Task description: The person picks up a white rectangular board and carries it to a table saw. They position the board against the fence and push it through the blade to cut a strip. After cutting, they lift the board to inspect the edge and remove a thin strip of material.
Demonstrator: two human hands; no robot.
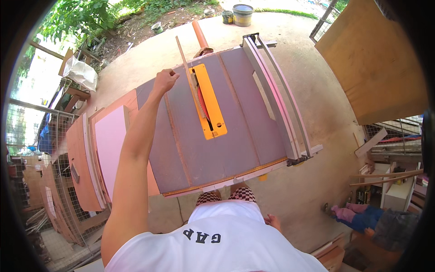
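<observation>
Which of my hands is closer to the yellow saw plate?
Left. Your left hand is just left of the yellow plate; your right hand is farther, beside your white shirt.

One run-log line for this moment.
left hand: curled, left of strip | right hand: low, beside shirt | strip: along yellow insert, past table's far edge

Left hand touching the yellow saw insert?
Apart: the head view shows grey tabletop between the left hand and the yellow insert.
</observation>
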